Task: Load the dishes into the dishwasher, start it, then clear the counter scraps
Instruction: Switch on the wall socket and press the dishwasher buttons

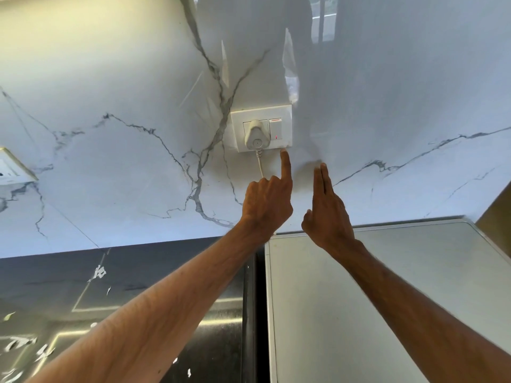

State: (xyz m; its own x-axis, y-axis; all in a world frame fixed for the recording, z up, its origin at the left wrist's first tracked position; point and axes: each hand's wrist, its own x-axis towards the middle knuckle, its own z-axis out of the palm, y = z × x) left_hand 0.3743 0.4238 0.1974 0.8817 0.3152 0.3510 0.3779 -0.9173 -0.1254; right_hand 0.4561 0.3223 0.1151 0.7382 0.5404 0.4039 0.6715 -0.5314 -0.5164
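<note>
A white socket plate (261,113) sits on the marble wall, with a white plug (255,135) in it and a switch (276,128) showing a small red light. My left hand (266,203) points up with its index finger straight and the other fingers curled; the fingertip touches the plate's lower right corner, just below the switch. To its right, my right hand (327,214) is held flat with straight fingers near the wall and holds nothing. Below the hands lies the grey top of the dishwasher (401,286).
A dark glossy counter (152,272) lies at the lower left with several small white scraps (99,272) on it. The plug's white cable (260,165) hangs down behind my left hand. A second socket plate (11,167) shows at the far left edge.
</note>
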